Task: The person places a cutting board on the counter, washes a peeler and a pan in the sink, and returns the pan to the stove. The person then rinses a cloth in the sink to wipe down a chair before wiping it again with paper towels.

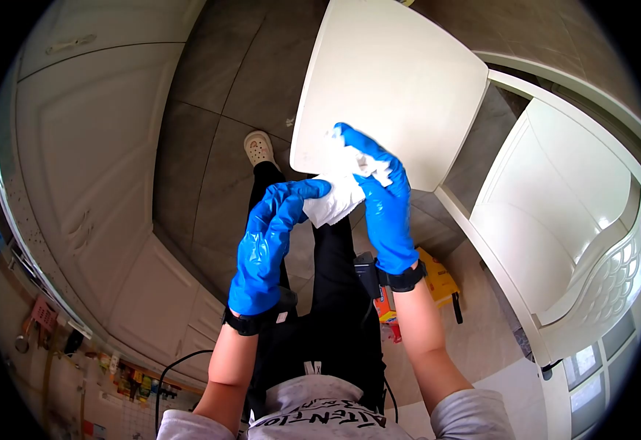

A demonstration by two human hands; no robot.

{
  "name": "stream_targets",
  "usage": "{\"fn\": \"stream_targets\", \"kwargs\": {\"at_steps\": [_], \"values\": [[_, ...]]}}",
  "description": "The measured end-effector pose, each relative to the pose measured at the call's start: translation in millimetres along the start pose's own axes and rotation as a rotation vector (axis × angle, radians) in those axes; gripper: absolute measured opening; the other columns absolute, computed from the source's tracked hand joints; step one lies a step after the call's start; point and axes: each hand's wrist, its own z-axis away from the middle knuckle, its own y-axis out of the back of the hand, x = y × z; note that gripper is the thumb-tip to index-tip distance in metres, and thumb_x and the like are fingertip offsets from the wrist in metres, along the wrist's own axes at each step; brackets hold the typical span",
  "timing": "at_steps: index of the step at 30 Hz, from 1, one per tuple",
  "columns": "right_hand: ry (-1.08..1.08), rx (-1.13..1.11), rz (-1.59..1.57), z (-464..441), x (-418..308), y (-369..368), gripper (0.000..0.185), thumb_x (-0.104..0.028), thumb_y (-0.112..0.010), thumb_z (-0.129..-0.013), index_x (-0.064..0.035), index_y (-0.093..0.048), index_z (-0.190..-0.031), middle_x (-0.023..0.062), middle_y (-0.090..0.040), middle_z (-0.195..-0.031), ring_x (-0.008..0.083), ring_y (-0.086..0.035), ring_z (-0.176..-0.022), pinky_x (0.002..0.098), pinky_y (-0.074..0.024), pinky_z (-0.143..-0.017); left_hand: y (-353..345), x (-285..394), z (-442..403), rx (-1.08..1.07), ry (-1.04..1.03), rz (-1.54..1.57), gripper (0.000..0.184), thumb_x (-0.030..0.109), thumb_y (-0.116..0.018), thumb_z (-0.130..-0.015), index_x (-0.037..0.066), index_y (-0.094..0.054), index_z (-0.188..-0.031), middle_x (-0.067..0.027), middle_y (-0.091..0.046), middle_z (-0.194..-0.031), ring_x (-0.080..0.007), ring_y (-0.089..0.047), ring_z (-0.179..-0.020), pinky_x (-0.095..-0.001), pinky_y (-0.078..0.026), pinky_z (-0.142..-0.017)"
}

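Observation:
A crumpled white paper towel (337, 196) is held between my two hands in front of my body. My left hand (265, 238), in a blue rubber glove, pinches its left edge between thumb and fingers. In a matching glove, my right hand (388, 209) closes around the bunched upper right part, with the index finger reaching over the top. Just beyond the hands is a smooth white chair seat (393, 73), its near edge partly covered by the right hand and the paper.
On the right stands a white chair (555, 161) with a patterned backrest. White cabinets (100, 147) line the left side, below a counter edge. A yellow package (439, 282) lies on the floor behind my right wrist. Grey tiles (203, 139) cover the floor.

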Motion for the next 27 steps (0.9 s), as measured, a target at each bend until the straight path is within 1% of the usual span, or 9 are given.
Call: {"fn": "stream_targets", "kwargs": {"at_steps": [3,7,9,11,17,19,22,24,27], "values": [[0.112,-0.231,0.316,4.4,-10.8,-10.7,0.038,0.0,-0.047,-0.077,-0.0034,-0.046,-0.115,0.0118,-0.044,-0.121,0.0215,-0.043,-0.111,0.0302,-0.0318,-0.094,-9.3,-8.3,-3.3,0.047,0.023,0.462,0.039,0.029,-0.041,-0.087,0.004,-0.044,-0.115,-0.0037,-0.051,-0.104,-0.0096,-0.047,-0.09,-0.025,-0.034,-0.084],[0.117,-0.155,0.466,9.6,4.1,-11.0,0.038,0.003,-0.047,-0.077,-0.0033,-0.047,-0.114,0.0117,-0.043,-0.122,0.0216,-0.045,-0.11,0.0289,-0.0356,-0.091,-9.0,-13.5,-10.9,-0.048,0.086,0.582,0.05,0.04,-0.035,-0.087,0.004,-0.037,-0.121,-0.0052,-0.041,-0.12,-0.0156,-0.041,-0.108,-0.0297,-0.033,-0.089],[0.03,-0.136,0.322,10.7,21.0,9.8,0.034,0.0,-0.046,-0.08,-0.0034,-0.047,-0.114,0.0082,-0.046,-0.119,0.0163,-0.049,-0.104,0.0276,-0.0392,-0.087,-0.3,-21.2,-11.7,-0.062,0.113,0.566,0.053,0.043,-0.034,-0.087,0.003,-0.038,-0.12,-0.0073,-0.044,-0.118,-0.019,-0.043,-0.108,-0.0309,-0.033,-0.09],[-0.195,0.11,0.252,-6.2,17.0,32.4,0.034,-0.012,-0.042,-0.085,-0.0018,-0.045,-0.117,0.0072,-0.046,-0.119,0.0156,-0.046,-0.105,0.0279,-0.0364,-0.09,17.4,-36.4,-12.0,0.072,-0.11,0.275,0.058,0.045,-0.038,-0.084,0.001,-0.036,-0.121,-0.0123,-0.043,-0.12,-0.0232,-0.044,-0.107,-0.035,-0.032,-0.092],[0.349,0.145,0.178,-166.1,-14.2,107.5,0.038,-0.024,-0.033,-0.089,-0.0029,-0.04,-0.12,0.0079,-0.042,-0.122,0.0179,-0.038,-0.113,0.03,-0.0252,-0.098,50.7,-52.6,-12.2,0.223,-0.149,0.168,0.057,0.047,-0.04,-0.082,0.001,-0.043,-0.115,-0.0114,-0.049,-0.112,-0.0225,-0.051,-0.098,-0.0318,-0.037,-0.086],[0.591,-0.047,0.718,-223.2,-23.1,111.1,0.039,-0.014,-0.036,-0.087,-0.0076,-0.034,-0.125,0.0088,-0.034,-0.129,0.0208,-0.032,-0.119,0.0333,-0.0217,-0.1,57.3,-60.3,-14.2,0.144,-0.105,0.071,0.055,0.046,-0.039,-0.083,0.001,-0.045,-0.113,-0.0108,-0.052,-0.109,-0.0211,-0.052,-0.095,-0.0303,-0.039,-0.083],[0.769,0.008,0.914,-276.2,-6.1,92.5,0.029,-0.003,-0.036,-0.082,-0.0022,-0.051,-0.107,0.0098,-0.052,-0.109,0.021,-0.046,-0.105,0.0305,-0.0325,-0.093,44.6,-55.3,-17.0,0.207,0.007,0.091,0.049,0.042,-0.035,-0.086,0.001,-0.048,-0.11,-0.0098,-0.054,-0.104,-0.0193,-0.053,-0.092,-0.029,-0.039,-0.08],[0.9,0.11,1.689,-276.8,29.7,93.8,0.053,0.0,-0.039,-0.079,-0.0133,-0.028,-0.129,0.007,-0.03,-0.131,0.0243,-0.03,-0.12,0.0386,-0.0213,-0.1,40.9,-56.5,-18.0,0.221,0.092,0.09,0.044,0.036,-0.032,-0.088,0.001,-0.05,-0.107,-0.0091,-0.055,-0.102,-0.0189,-0.054,-0.09,-0.029,-0.039,-0.08],[0.605,0.221,2.016,-229.4,72.5,72.3,0.06,-0.001,-0.035,-0.078,-0.0154,-0.016,-0.133,0.0084,-0.016,-0.137,0.0275,-0.018,-0.125,0.0417,-0.0154,-0.102,35.5,-57.9,-22.2,0.185,0.116,0.095,0.042,0.035,-0.032,-0.088,0.002,-0.05,-0.108,-0.0087,-0.055,-0.103,-0.0189,-0.054,-0.09,-0.0291,-0.039,-0.081]]}}
